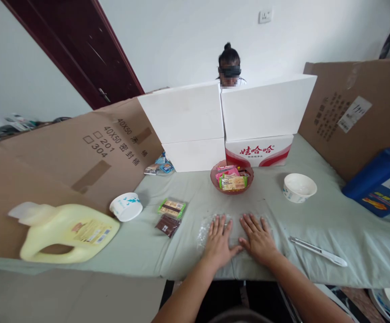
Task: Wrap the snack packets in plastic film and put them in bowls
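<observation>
My left hand (218,242) lies flat on the table with its fingers spread. Beneath it is a thin clear plastic sheet, possibly bubble wrap (203,231), which pokes out around the fingers. Beside it, my right hand (258,240) also rests flat, fingers stretched out, on the sheet's right part. The two thumbs nearly meet. Just beyond the hands stands a reddish see-through bowl (214,183) of wrapped snacks. A green-edged biscuit packet (172,208) and a dark brown packet (168,225) lie left of my hands. To the right is a slim white utility knife (318,251).
A yellow detergent bottle (70,233) lies on the left near a tipped paper bowl (126,207). Another paper bowl (300,188) and a blue bottle (381,181) are on the right. White boxes (193,116) and cardboard walls (114,148) border the table. A person (229,63) is behind.
</observation>
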Motion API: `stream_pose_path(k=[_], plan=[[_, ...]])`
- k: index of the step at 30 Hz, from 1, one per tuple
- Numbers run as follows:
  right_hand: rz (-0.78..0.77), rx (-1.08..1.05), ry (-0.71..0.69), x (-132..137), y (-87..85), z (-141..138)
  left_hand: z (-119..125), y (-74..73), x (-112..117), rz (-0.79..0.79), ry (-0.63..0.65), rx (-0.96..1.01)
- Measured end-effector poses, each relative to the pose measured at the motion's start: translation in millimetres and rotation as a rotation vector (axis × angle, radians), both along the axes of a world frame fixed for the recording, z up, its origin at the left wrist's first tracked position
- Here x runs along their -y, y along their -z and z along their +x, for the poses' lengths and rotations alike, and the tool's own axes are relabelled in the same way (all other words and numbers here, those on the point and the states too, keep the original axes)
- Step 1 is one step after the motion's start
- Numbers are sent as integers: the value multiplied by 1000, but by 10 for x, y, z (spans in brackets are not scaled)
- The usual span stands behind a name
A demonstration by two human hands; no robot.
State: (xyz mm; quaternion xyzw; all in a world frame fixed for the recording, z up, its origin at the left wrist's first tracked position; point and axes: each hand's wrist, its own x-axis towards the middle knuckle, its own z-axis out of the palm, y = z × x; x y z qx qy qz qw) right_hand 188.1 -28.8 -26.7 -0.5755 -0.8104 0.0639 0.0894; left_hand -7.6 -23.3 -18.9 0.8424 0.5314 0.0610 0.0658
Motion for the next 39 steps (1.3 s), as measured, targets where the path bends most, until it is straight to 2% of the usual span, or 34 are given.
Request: stream_pose_path(k=[5, 8, 10, 11, 13, 15, 17, 20, 25, 28, 31, 35, 39], plan=[[-8, 37, 151, 25, 9, 110, -553, 96, -41, 59, -255, -75], [41, 46, 228, 44, 4, 173, -811, 130, -10, 129, -326, -39], [107, 16, 276, 83, -12, 290, -906, 74, 57, 203, -330, 19], [141, -22, 268, 119, -30, 372, -931, 17, 106, 238, -298, 57], [170, -131, 151, 230, -92, 555, -952, -140, 220, 256, -139, 128], [108, -230, -37, 376, -171, 715, -950, -307, 324, 192, 75, 166], [-8, -273, -178, 518, -236, 810, -952, -416, 384, 112, 219, 165], [-99, -284, -229, 645, -252, 836, -994, -407, 375, 94, 265, 154], [-37, -341, -219, 627, -200, 801, -1120, -260, 299, 104, 279, 210], [-62, -366, -169, 550, -240, 805, -1143, -292, 258, 32, 204, 312], [-112, -367, -67, 384, -305, 786, -1097, -342, 125, -11, 18, 363], [-147, -269, 126, 16, -328, 677, -932, -303, -190, 32, -248, 195], [-128, -134, 289, -276, -247, 534, -745, -176, -403, 106, -356, 103]])
